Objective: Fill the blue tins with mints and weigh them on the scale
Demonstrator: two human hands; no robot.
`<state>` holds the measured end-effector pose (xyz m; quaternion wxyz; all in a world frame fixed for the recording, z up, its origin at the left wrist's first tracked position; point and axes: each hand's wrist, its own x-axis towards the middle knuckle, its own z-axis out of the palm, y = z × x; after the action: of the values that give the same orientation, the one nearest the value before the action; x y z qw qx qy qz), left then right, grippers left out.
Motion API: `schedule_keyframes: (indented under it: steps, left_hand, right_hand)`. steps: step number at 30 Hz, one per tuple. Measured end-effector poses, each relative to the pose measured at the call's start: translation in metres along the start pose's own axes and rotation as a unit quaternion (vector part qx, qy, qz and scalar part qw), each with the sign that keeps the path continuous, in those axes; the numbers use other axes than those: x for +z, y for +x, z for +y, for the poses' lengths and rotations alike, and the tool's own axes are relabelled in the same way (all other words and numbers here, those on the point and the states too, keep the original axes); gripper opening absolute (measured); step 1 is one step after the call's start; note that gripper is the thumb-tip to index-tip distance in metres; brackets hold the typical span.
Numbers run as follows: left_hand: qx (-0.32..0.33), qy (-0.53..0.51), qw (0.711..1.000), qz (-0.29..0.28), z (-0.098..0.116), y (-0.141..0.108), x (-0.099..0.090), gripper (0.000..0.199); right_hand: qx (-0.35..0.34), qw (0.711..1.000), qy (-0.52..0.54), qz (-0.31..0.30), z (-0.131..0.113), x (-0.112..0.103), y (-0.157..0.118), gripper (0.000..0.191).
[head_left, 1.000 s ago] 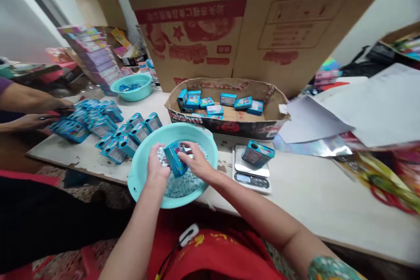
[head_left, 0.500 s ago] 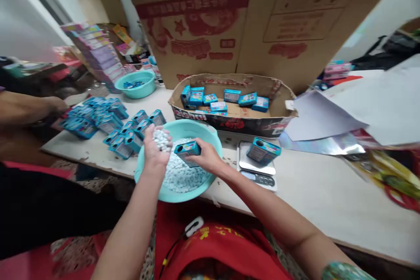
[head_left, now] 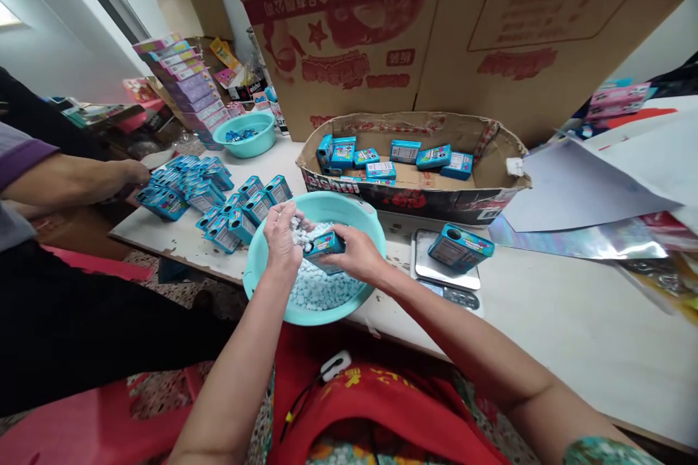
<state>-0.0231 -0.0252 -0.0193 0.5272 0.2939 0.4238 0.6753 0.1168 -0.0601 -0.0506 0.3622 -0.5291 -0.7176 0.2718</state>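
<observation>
My left hand [head_left: 284, 238] is cupped around a heap of small white pellets [head_left: 299, 231], tipped against the open end of a small blue box [head_left: 325, 250]. That box is gripped in my right hand [head_left: 357, 253], above a turquoise basin [head_left: 253, 261] holding many pale pellets [head_left: 321, 289]. Another blue box [head_left: 461, 247] rests on a small scale [head_left: 422, 265] to the right of the basin. Left of the basin, several blue boxes with dark round openings [head_left: 243, 218] stand on the table.
Behind the basin, a cut-down cardboard tray [head_left: 403, 197] holds several blue boxes. A large carton [head_left: 436, 29] rises behind it. A smaller turquoise bowl [head_left: 248, 145] sits back left. Another person's arm [head_left: 81, 178] reaches in at the left. Paper sheets [head_left: 589, 189] lie right.
My left hand has turned from palm-up to tilted and moved against the box's opening, bringing the pellets to it. The view has shifted a little, showing more of the left side.
</observation>
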Motion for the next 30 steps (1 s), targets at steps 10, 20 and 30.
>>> schedule_keyframes:
  steps: [10, 20, 30]
  left_hand:
    - [0.008, 0.033, 0.999, -0.013, -0.003, 0.002, 0.003, 0.035]
    - [0.017, 0.032, 0.999, -0.030, -0.002, 0.002, 0.007, 0.031]
    - [0.025, 0.043, 0.997, -0.065, -0.003, -0.009, 0.012, 0.028]
  right_hand:
    - [0.017, 1.000, 0.014, -0.010, 0.004, -0.003, 0.008, 0.030]
    - [0.019, 0.999, 0.018, -0.027, 0.001, -0.009, 0.010, 0.033]
    - [0.023, 0.999, 0.020, -0.017, 0.003, -0.004, 0.011, 0.033]
